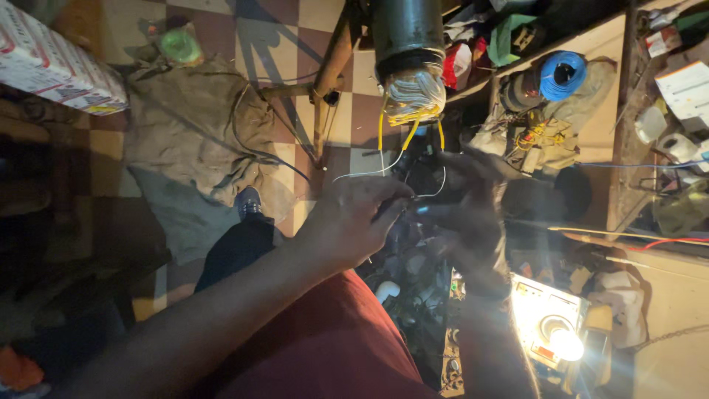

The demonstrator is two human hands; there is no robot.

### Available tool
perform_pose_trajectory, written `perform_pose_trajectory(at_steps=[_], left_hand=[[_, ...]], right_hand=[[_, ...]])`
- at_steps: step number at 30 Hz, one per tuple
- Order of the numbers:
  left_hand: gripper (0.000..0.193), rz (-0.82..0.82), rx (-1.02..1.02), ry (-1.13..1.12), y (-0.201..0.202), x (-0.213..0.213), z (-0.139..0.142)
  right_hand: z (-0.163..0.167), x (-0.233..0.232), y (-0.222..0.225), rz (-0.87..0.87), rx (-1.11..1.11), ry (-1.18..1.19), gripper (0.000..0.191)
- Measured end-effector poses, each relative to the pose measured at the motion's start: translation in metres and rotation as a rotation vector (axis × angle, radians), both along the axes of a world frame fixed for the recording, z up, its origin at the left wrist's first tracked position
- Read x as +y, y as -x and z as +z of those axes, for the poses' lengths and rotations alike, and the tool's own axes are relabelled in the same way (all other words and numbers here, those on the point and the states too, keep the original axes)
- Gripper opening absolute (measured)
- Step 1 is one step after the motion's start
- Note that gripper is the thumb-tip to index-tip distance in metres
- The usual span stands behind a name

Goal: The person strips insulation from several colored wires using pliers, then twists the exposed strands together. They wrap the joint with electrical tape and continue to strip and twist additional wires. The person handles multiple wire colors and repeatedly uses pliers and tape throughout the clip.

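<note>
Left hand (354,218) pinching thin white wires (369,174) below the motor (408,55). Right hand (465,214) in shadow just beside it, fingers curled, grip impossible to tell. Yellow wires (402,129) hanging from the motor's winding. Blue spool (561,74) well apart on the bench (602,133).

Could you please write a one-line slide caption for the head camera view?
Left hand and right hand work thin wires below a motor winding, lit lamp nearby.

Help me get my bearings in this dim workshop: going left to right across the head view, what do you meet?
White box → green tape roll → brown cloth → left hand → right hand → blue wire spool → lit lamp.
</note>
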State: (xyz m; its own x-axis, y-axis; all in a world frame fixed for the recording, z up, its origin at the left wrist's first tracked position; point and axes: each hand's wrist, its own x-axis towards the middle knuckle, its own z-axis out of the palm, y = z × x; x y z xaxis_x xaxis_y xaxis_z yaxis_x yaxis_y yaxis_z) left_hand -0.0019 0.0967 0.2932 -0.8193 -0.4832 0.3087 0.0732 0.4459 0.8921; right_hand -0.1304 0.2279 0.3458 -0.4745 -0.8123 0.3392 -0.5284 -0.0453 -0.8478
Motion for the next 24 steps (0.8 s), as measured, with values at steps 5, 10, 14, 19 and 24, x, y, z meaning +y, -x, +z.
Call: perform_pose_trajectory(at_steps=[5,10,14,19,24], left_hand=[[0.010,-0.064,-0.011,0.196,0.000,0.005,0.005],[0.025,-0.042,0.049,0.445,0.001,0.000,0.010],[0.020,0.002,0.002,0.171,0.001,-0.002,0.013],[0.017,-0.034,-0.029,-0.111,0.006,0.002,0.011],[0.015,-0.042,-0.017,-0.113,0.006,0.007,0.015]], right_hand=[[-0.010,0.001,0.010,-0.116,0.192,-0.126,0.026],[-0.033,0.004,0.009,-0.325,-0.380,-0.180,0.019],[-0.035,0.009,0.006,-0.395,0.071,-0.013,0.026],[-0.021,0.012,0.002,-0.011,-0.170,-0.051,0.041],[-0.023,-0.010,-0.005,-0.275,0.065,0.006,0.027]])
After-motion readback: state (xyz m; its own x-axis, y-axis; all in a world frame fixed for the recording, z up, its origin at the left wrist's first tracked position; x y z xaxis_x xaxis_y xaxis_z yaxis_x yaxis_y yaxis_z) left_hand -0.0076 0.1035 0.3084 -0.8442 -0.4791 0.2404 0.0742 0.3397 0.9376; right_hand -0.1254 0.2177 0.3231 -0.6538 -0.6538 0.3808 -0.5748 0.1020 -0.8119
